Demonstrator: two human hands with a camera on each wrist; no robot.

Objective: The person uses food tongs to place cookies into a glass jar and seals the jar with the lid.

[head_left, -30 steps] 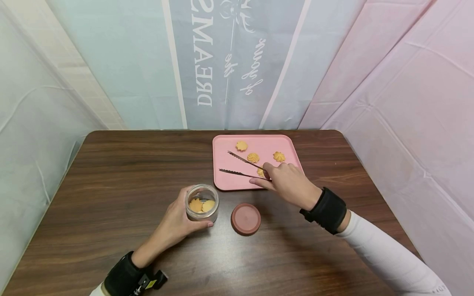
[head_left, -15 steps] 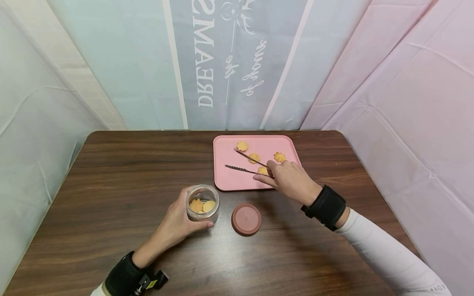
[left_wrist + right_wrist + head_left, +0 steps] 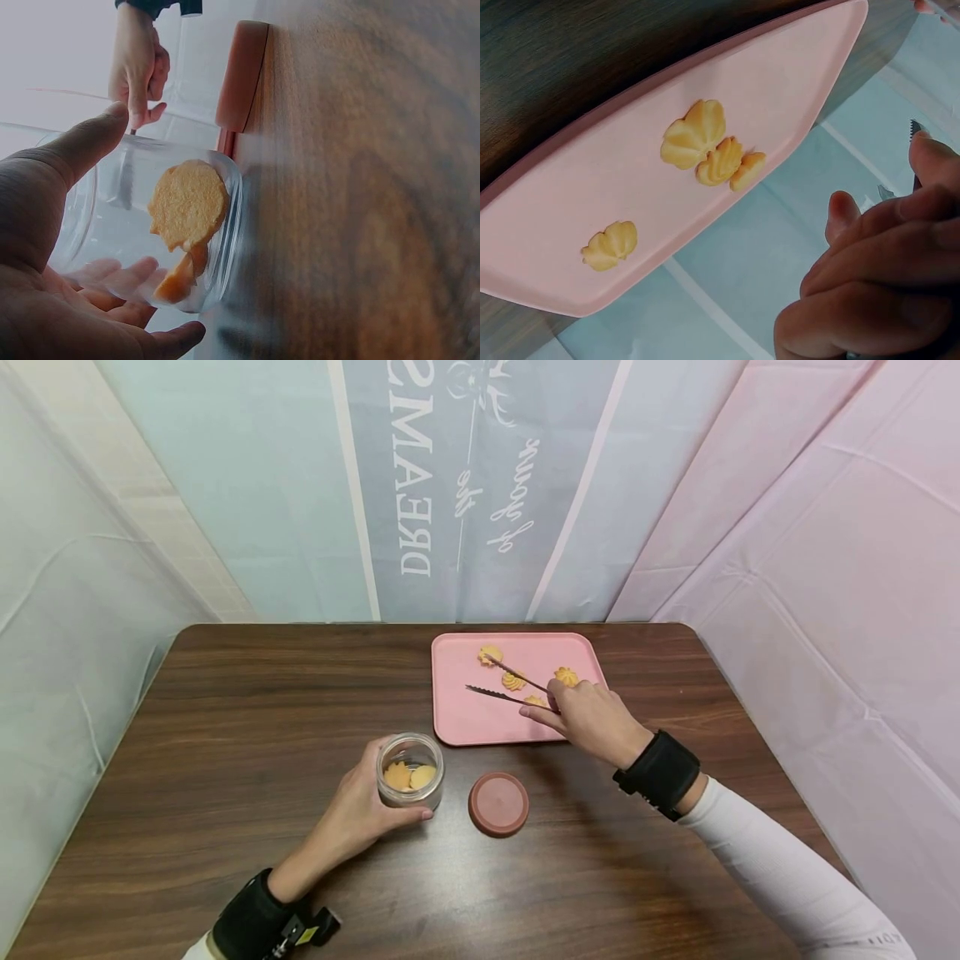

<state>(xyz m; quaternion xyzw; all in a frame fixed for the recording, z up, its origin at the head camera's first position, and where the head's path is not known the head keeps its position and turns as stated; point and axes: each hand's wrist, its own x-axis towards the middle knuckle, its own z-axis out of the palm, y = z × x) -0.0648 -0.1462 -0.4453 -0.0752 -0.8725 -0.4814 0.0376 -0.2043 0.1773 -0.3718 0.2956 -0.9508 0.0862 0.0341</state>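
Note:
My left hand [image 3: 372,787] grips a small glass jar [image 3: 409,772] standing on the table, with two cookies inside [image 3: 187,204]. My right hand [image 3: 542,707] pinches metal tongs [image 3: 504,682] over the pink tray [image 3: 465,722]. The tong arms are spread and hold nothing. A swirl cookie [image 3: 513,681] lies between them, and another cookie [image 3: 491,653] sits by the upper tip. Two more cookies [image 3: 566,677] [image 3: 534,700] lie close to my right fingers. In the right wrist view several cookies [image 3: 694,133] rest on the tray [image 3: 570,195].
A round reddish-brown lid [image 3: 498,804] lies flat on the dark wooden table [image 3: 262,710] between the jar and my right forearm. Pale plastic sheets wall in the table at the back and on both sides.
My right hand has carried the tongs farther back over the tray, toward the cookies. The left hand and jar have stayed put.

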